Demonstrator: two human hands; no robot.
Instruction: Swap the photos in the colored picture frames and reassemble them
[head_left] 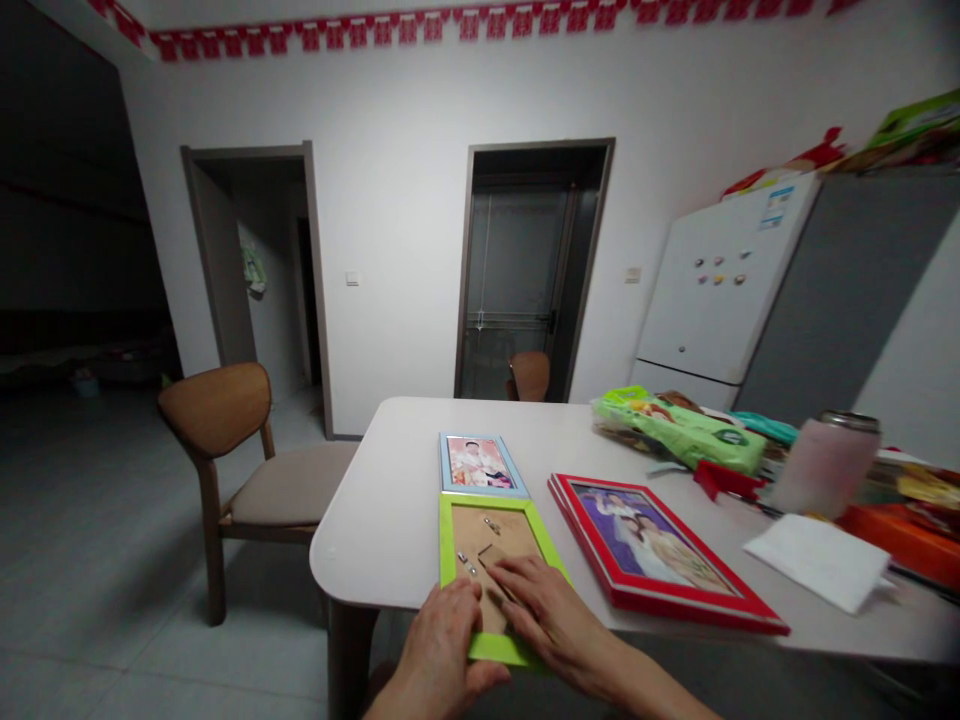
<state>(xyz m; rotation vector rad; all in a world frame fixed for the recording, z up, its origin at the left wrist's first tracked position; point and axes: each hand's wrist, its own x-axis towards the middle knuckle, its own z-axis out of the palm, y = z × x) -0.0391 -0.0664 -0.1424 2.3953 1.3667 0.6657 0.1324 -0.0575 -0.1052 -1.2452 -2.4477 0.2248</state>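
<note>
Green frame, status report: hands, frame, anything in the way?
Left hand, right hand flat on green frame. Frame face down, backing up. Blue frame just beyond, red frame alongside right.

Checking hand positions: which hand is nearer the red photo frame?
Right. The right hand lies on the back of the green frame, just left of the red photo frame; the left hand rests at the green frame's left edge, farther off.

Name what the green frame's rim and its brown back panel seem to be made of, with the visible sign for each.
Green frame's rim: probably plastic or painted wood; the colour is even, bright and smooth. Back panel: likely fibreboard or card; it looks matt brown, with small shiny metal tabs.
</note>
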